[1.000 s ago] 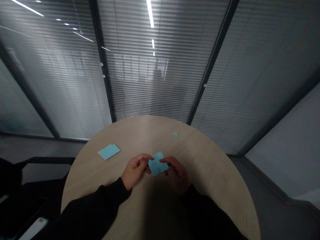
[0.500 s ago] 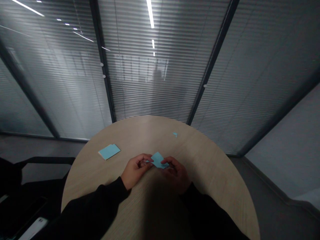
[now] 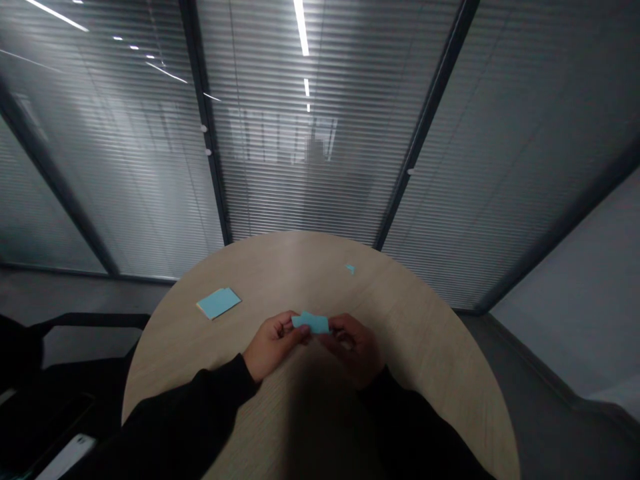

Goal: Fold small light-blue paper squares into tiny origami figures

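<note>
A small light-blue sheet of paper [image 3: 316,325], partly folded, is held up between my two hands over the round table. My left hand [image 3: 273,341] pinches its left end, thumb in front. At the right end, the thumb and fingers of my right hand [image 3: 357,348] grip the paper; part of that hand lies in shadow. A stack of light-blue paper [image 3: 219,303] lies flat to the left, apart from both hands. Toward the far right of the table rests a tiny light-blue folded paper piece [image 3: 350,269], too small to make out its shape.
The round wooden table [image 3: 435,373] stands close to a glass wall with blinds [image 3: 310,193]. At the lower left is a black chair [image 3: 90,321], with a white phone-like object [image 3: 67,459] near it.
The paper between my hands has turned from a diamond-like tilt to a flatter, wider strip, its upper corner lowered. My hands stay in nearly the same place.
</note>
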### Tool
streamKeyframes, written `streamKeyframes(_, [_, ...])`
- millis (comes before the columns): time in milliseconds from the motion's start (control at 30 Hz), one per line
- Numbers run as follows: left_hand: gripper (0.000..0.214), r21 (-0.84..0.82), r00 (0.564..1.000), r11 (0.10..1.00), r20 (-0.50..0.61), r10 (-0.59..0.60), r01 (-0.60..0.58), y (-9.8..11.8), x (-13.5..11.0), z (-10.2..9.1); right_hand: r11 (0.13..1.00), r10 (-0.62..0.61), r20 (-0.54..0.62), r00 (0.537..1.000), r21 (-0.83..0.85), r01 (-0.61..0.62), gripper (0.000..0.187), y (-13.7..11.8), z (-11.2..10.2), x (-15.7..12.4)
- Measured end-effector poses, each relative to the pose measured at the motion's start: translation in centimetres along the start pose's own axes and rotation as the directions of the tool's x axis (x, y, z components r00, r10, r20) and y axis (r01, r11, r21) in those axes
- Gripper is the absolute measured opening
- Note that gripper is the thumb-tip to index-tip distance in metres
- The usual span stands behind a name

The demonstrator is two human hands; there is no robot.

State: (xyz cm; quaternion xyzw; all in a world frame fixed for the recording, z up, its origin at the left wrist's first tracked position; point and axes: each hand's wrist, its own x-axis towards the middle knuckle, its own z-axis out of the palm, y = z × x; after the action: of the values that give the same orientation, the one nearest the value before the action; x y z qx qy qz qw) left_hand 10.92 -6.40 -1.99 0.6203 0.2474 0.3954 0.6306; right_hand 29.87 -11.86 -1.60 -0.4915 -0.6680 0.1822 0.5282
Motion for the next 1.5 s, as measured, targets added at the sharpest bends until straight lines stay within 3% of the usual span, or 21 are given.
streamKeyframes(100, [0.03,0.012,1.0,1.0,0.0,0.003,-0.003,0.1,0.0,0.0,0.995,-0.084,-0.014,0.996,-0.053,0.083,0.02,-0.5,0.0,0.0])
streamKeyframes(267, [0.021,0.277,0.968,0.943,-0.114,0.224,-0.185,0.3,0.1,-0.3,0.983,-0.118,-0.067,0.991,-0.149,0.107,0.019,-0.7,-0.2,0.0])
streamKeyframes(333, [0.019,0.335,0.97,0.93,-0.129,0.208,-0.155,0.2,0.1,-0.4,0.98,-0.114,-0.077,0.99,-0.175,0.099,0.018,-0.6,-0.2,0.0])
streamKeyframes(467, [0.022,0.273,0.989,0.959,-0.109,0.103,-0.069,0.2,-0.1,-0.5,0.981,-0.082,-0.092,0.992,-0.185,0.064,0.016,-0.2,-0.2,0.0])
streamKeyframes(733, [0.028,0.351,0.987,0.933,-0.111,0.121,-0.075,1.1,-0.5,-0.6,0.978,-0.085,-0.113,0.99,-0.197,0.061,0.014,-0.3,-0.4,0.1])
streamKeyframes(900, [0.02,0.462,0.97,0.875,-0.111,0.215,-0.142,1.6,-0.5,-0.6,0.991,-0.059,-0.098,0.993,-0.127,0.047,0.016,-0.5,-0.4,0.3])
streamKeyframes(1033, [0.018,0.378,0.964,0.914,-0.151,0.219,-0.149,1.4,-0.5,-0.6,0.998,-0.006,-0.121,0.993,-0.065,-0.002,0.018,-0.6,-0.4,0.2])
streamKeyframes(1233, [0.024,0.191,0.967,0.975,-0.2,0.157,-0.119,0.4,-0.3,-0.5,0.977,0.204,-0.107,0.973,0.08,-0.196,0.023,0.0,0.3,-0.2])
streamKeyframes(1367, [0.038,0.021,0.984,0.995,-0.151,0.095,-0.093,0.3,-0.1,-0.2,0.965,0.227,-0.12,0.967,0.163,-0.206,0.031,0.8,0.6,-0.4])
streamKeyframes(1500, [0.034,-0.094,0.995,0.996,-0.102,-0.008,-0.002,0.4,-0.1,0.0,0.956,0.239,-0.076,0.968,0.191,-0.221,0.035,1.2,0.8,-0.4])
